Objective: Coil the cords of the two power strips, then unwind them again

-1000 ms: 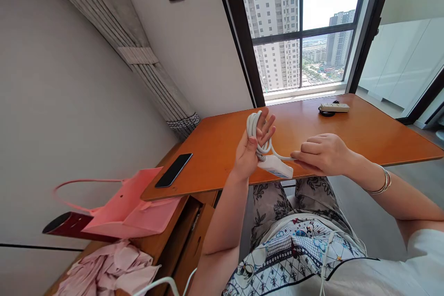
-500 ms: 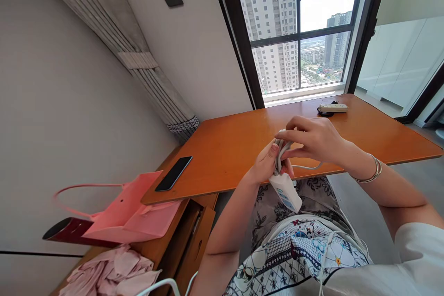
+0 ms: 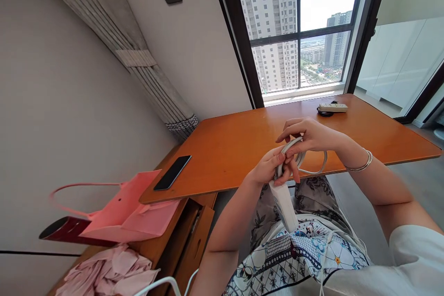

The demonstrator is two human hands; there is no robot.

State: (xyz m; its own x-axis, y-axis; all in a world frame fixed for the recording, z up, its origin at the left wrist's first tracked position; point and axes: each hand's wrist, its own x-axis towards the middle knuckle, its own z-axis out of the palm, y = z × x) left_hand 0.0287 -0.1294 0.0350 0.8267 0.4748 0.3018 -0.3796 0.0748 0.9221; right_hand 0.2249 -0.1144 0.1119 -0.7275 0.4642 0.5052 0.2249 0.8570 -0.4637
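A white power strip (image 3: pixel 285 208) hangs tilted down over my lap, below the near edge of the wooden table. Its pale cord (image 3: pixel 322 169) is bunched into loops between my hands, and one loop sags to the right. My left hand (image 3: pixel 268 166) is closed around the cord, close to where it enters the strip. Fingers of my right hand (image 3: pixel 308 135) pinch the upper part of the loops, just above and right of the left hand. The cord's far end and plug are hidden.
On the wooden table (image 3: pixel 222 148) lie a black phone (image 3: pixel 172 173) at the left and another power strip (image 3: pixel 333 108) with a black cord at the back right. Left of the table, a pink bag (image 3: pixel 128 212) and a pink cloth (image 3: pixel 107 270) rest on a lower wooden cabinet.
My right hand has shifted slightly right, drawing the cord into a wider loop. The power strip has turned and hangs a little lower, and my left hand still grips the cord.
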